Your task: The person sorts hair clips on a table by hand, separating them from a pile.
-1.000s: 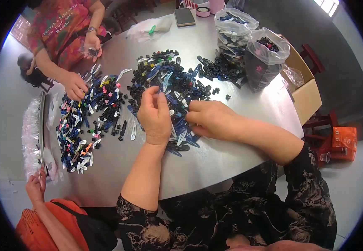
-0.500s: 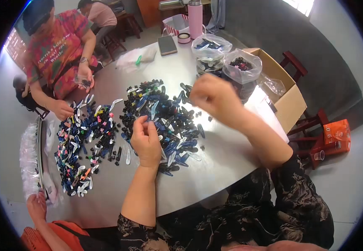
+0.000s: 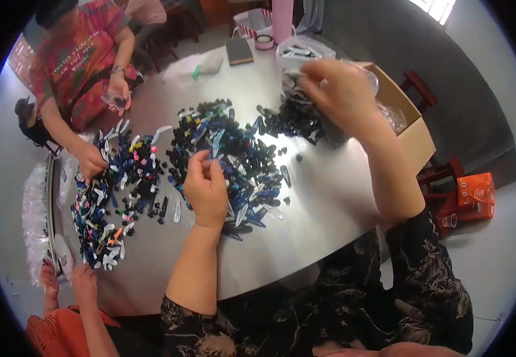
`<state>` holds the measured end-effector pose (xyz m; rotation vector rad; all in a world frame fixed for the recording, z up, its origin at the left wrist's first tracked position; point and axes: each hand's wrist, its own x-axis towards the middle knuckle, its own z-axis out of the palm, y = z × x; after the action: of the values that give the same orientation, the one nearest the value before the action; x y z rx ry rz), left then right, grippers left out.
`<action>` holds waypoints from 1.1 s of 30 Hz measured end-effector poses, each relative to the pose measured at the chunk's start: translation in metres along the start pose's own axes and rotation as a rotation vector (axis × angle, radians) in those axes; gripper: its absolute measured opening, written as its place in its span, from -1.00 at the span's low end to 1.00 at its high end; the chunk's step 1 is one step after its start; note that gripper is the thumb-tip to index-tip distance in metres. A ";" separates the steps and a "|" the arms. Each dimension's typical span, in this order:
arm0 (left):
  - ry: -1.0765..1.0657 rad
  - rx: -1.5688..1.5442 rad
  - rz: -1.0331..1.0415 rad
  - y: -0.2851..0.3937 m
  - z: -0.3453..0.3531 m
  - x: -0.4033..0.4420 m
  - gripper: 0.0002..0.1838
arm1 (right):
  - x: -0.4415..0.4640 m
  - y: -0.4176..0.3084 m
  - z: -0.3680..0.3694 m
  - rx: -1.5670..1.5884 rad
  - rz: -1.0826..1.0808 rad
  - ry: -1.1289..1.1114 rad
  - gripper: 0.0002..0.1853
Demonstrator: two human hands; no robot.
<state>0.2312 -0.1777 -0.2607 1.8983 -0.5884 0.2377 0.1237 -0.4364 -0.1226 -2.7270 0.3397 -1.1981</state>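
Observation:
My left hand (image 3: 206, 189) is closed in a pinch over the near side of a big mixed pile of hair clips (image 3: 252, 169). What its fingertips hold, if anything, I cannot make out; a light blue snap clip (image 3: 217, 143) shows just beyond them. My right hand (image 3: 347, 98) is raised at the far right, its bent fingers blurred, beside a clear plastic bag of snap clips (image 3: 299, 49). Dark clips (image 3: 299, 116) lie on the table below it. Part of a second bag is hidden behind this hand.
A co-worker across the table (image 3: 258, 271) touches another clip pile (image 3: 106, 199) and holds a small clear bag (image 3: 115, 101). Another person's hands (image 3: 83, 279) are at the lower left. A cardboard box (image 3: 410, 140), phone (image 3: 239, 51) and pink bottle (image 3: 282, 21) stand around the far side.
My right hand has moved right and up, uncovering dark clips on the table. My left hand stays over the pile. The lower-left person's second hand has come into view.

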 end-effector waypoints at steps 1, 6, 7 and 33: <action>0.009 -0.018 0.002 0.001 0.000 0.000 -0.72 | -0.012 -0.010 0.001 0.116 -0.017 -0.203 -0.80; 0.007 -0.025 0.004 0.001 0.000 0.001 -0.74 | -0.069 -0.035 0.014 0.412 -0.261 -0.873 -0.82; 0.002 -0.001 0.006 0.005 -0.001 0.001 -0.75 | -0.080 -0.037 0.018 0.412 -0.299 -0.905 -0.80; -0.027 -0.013 -0.038 -0.003 0.003 0.000 -0.75 | -0.096 -0.054 0.065 0.477 -0.255 -0.772 -0.83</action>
<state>0.2321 -0.1801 -0.2642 1.9011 -0.5697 0.1835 0.1168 -0.3568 -0.2222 -2.5770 -0.3479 -0.1422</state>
